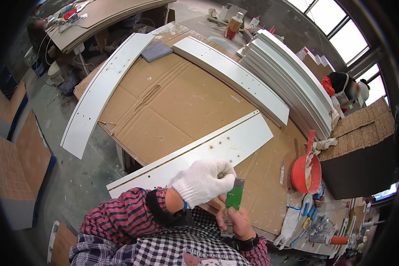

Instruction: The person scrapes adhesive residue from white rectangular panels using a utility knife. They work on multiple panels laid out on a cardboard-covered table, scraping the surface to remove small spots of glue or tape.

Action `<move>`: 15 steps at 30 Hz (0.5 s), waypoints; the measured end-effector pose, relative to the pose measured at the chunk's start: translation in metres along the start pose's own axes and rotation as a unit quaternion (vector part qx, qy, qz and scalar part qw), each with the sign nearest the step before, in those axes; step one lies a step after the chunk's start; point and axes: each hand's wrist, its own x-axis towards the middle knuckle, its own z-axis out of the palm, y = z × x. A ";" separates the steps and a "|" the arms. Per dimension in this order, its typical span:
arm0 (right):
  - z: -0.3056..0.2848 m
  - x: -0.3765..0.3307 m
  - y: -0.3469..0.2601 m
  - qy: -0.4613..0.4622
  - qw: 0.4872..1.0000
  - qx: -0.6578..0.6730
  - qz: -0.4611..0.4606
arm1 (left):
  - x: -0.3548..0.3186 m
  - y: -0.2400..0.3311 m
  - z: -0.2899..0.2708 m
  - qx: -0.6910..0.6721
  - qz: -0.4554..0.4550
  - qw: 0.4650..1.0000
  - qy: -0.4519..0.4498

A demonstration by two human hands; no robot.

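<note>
My left hand (205, 181), in a white knitted glove, is curled closed above a long white panel (195, 150). Its fingertips are close to the top of a flat green rectangular piece with a grey edge (235, 195); what they pinch, if anything, is hidden. My bare right hand (240, 223) grips the lower end of that green piece between thumb and fingers and holds it upright. Several small holes and brownish filled spots dot the panel, and a brown-edged groove runs along its far side.
Brown cardboard (164, 111) covers the table. Other white panels lie at left (106, 84) and far (235, 75), near a grey block (157, 51). A panel stack (292, 80) stands at right, by a red pan (300, 175) and tools (310, 217). Another person (341, 88) bends at far right.
</note>
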 end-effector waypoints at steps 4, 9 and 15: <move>-0.003 -0.002 0.002 -0.005 1.000 0.002 0.003 | -0.001 -0.002 -0.001 -0.098 -0.046 0.994 -0.004; -0.003 -0.004 -0.001 -0.004 1.000 -0.009 -0.001 | 0.003 -0.008 -0.004 -0.267 -0.098 0.958 -0.023; -0.002 -0.004 0.002 -0.008 1.000 -0.001 0.001 | 0.000 -0.014 -0.001 -0.145 0.010 0.989 -0.032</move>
